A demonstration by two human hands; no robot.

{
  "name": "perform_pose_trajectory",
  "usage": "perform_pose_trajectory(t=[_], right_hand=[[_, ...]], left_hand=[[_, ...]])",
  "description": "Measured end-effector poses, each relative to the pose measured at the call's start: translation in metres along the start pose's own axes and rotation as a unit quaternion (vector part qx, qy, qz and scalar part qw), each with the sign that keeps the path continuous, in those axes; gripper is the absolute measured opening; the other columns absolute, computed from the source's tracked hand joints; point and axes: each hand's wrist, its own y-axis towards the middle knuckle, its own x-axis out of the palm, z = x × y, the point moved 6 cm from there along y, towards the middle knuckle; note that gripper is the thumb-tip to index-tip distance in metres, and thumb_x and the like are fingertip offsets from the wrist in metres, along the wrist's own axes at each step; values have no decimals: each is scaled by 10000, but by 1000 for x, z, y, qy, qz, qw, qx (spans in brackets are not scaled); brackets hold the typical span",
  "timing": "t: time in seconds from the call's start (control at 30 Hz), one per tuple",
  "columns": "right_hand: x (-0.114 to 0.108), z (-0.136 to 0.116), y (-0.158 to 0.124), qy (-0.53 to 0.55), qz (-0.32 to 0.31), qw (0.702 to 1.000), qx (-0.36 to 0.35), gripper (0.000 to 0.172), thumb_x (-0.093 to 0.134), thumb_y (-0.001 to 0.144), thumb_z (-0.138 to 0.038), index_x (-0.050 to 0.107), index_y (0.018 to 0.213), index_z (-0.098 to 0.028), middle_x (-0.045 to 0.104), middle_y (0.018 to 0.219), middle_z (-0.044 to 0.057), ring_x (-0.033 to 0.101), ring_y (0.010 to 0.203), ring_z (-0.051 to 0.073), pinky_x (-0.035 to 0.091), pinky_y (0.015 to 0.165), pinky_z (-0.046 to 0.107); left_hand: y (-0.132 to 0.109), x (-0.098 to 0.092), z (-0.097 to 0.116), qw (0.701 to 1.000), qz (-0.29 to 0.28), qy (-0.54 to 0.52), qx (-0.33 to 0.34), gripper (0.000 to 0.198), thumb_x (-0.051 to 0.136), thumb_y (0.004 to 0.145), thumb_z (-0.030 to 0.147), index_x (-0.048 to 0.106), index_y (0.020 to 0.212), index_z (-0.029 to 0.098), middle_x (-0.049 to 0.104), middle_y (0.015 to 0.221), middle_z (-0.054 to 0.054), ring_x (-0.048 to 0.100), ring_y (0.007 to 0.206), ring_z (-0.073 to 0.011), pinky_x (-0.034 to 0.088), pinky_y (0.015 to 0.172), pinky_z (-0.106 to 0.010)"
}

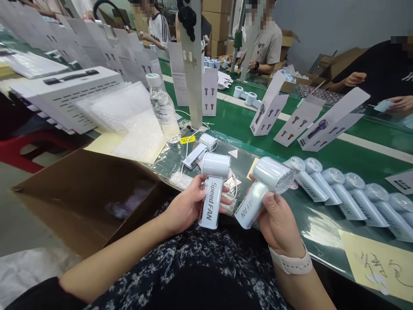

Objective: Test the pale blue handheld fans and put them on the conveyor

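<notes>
My left hand (187, 206) is wrapped round the handle of a white handheld fan (213, 189) marked "SpeedFAN", held upright over my lap. My right hand (277, 219), with a white watch on the wrist, grips a second white fan (261, 189) by its handle, its round head tilted up to the right. The two fans sit side by side, close but apart, at the near edge of the green table (245, 120).
A row of several more white fans (342, 189) lies to the right. An open cardboard box (84, 193) stands at my left. A water bottle (163, 107), bubble wrap (129, 120), white fan cartons (269, 107) and a yellow paper (377, 262) are around. Other people work across the table.
</notes>
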Motion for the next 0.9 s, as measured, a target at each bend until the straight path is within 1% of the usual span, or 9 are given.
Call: perform_pose_trajectory(t=[0.07, 0.1, 0.23, 0.37, 0.47, 0.57, 0.73, 0.83, 0.9], right_hand=[[4, 4, -3, -17, -14, 999, 25, 476, 832, 671, -568, 745, 948, -191, 765, 882, 79, 689, 775, 251, 578, 688, 379], [7, 6, -4, -22, -24, 999, 37, 463, 821, 689, -565, 745, 934, -179, 775, 899, 96, 704, 783, 266, 586, 697, 398], [19, 11, -7, -13, -70, 996, 49, 503, 818, 707, -542, 705, 1038, -180, 781, 978, 118, 730, 857, 313, 598, 774, 477], [24, 8, -6, 11, -91, 995, 40, 492, 801, 754, -497, 663, 1131, -214, 774, 1040, 101, 732, 916, 299, 606, 798, 457], [27, 6, -7, 25, -122, 992, 32, 398, 771, 806, -456, 682, 1119, -228, 778, 1042, 78, 737, 937, 266, 608, 827, 403], [27, 5, -9, 34, -128, 991, 26, 349, 760, 823, -437, 702, 1100, -233, 781, 1039, 75, 740, 940, 257, 612, 829, 386], [32, 5, -11, 48, -142, 988, 41, 393, 764, 809, -463, 691, 1126, -242, 770, 1082, 101, 742, 953, 303, 615, 835, 464], [35, 4, -12, 47, -147, 987, 48, 411, 779, 783, -486, 694, 1105, -244, 773, 1068, 115, 743, 944, 330, 609, 836, 512], [34, 3, -12, 37, -141, 988, 41, 413, 794, 766, -482, 702, 1094, -250, 778, 1050, 109, 745, 920, 323, 614, 813, 502]], left_hand=[[-1, -1, 0, 1000, -2, 7, -2, 364, 584, 907, 293, 441, 1223, 181, 687, 1143, -142, 715, 986, -294, 565, 843, -439], [-1, 0, 1, 1000, -5, 10, -2, 373, 584, 914, 300, 440, 1236, 182, 679, 1172, -148, 707, 1021, -303, 565, 858, -448], [-3, 3, 5, 1000, -17, 11, -10, 428, 658, 894, 351, 460, 1235, 183, 669, 1219, -146, 704, 1044, -299, 581, 862, -428], [-5, 7, 12, 1000, -29, 0, -11, 405, 674, 894, 335, 478, 1217, 188, 694, 1189, -139, 713, 1036, -282, 594, 851, -397], [-7, 9, 15, 999, -45, -1, -10, 350, 648, 916, 298, 481, 1205, 193, 715, 1141, -128, 725, 1007, -262, 600, 835, -371], [-9, 11, 18, 998, -62, 0, -3, 332, 633, 925, 277, 480, 1210, 201, 729, 1103, -105, 729, 987, -242, 602, 843, -367], [-11, 12, 24, 996, -80, 29, 19, 294, 596, 945, 276, 511, 1219, 213, 721, 1094, -93, 740, 886, -225, 598, 794, -352], [-11, 11, 23, 995, -86, 52, 23, 311, 571, 955, 275, 498, 1253, 227, 702, 1135, -102, 723, 959, -245, 583, 845, -390], [-12, 10, 22, 992, -91, 78, 35, 368, 558, 957, 283, 474, 1312, 233, 684, 1183, -117, 703, 1020, -263, 568, 876, -410]])
